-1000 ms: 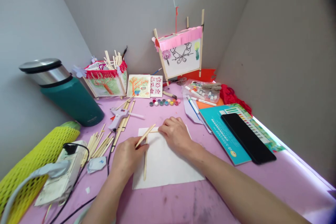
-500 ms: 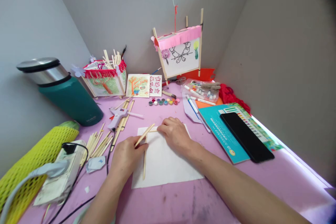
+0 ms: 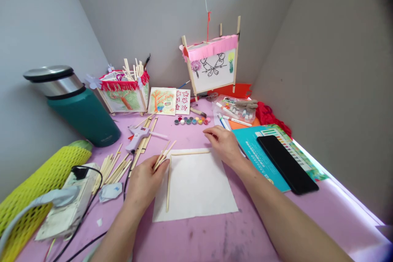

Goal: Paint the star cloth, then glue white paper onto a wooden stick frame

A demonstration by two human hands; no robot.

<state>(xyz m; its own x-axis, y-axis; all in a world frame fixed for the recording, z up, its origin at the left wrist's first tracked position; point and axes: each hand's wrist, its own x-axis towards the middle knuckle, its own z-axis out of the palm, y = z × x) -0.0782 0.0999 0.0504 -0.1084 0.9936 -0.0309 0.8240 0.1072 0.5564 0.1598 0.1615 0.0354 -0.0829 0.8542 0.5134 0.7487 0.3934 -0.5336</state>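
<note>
A white sheet of paper [image 3: 199, 188] lies flat in front of me. Along its top edge rests one thin wooden stick [image 3: 190, 154], and another wooden stick [image 3: 168, 188] runs down its left side; the two meet near the top left corner. My left hand [image 3: 147, 178], at the sheet's left edge, is closed on a couple of loose wooden sticks [image 3: 164, 156] whose ends point up and right. Just above the paper's top right corner is my right hand [image 3: 223, 143], with nothing visible in it and its fingers loosely stretched to the left.
Left of the paper are a glue gun [image 3: 138, 137], piled sticks [image 3: 112, 168], a power strip [image 3: 69, 204] with cables and a teal bottle [image 3: 82, 110]. Paint pots [image 3: 192, 120] sit behind. A phone [image 3: 285, 163] lies on a turquoise book [image 3: 260, 159] at right. A decorated lantern [image 3: 211, 65] hangs above.
My right hand has let go of the stick at the paper's top edge and moved right, leaving it lying there. My left hand has shifted slightly left, still holding sticks.
</note>
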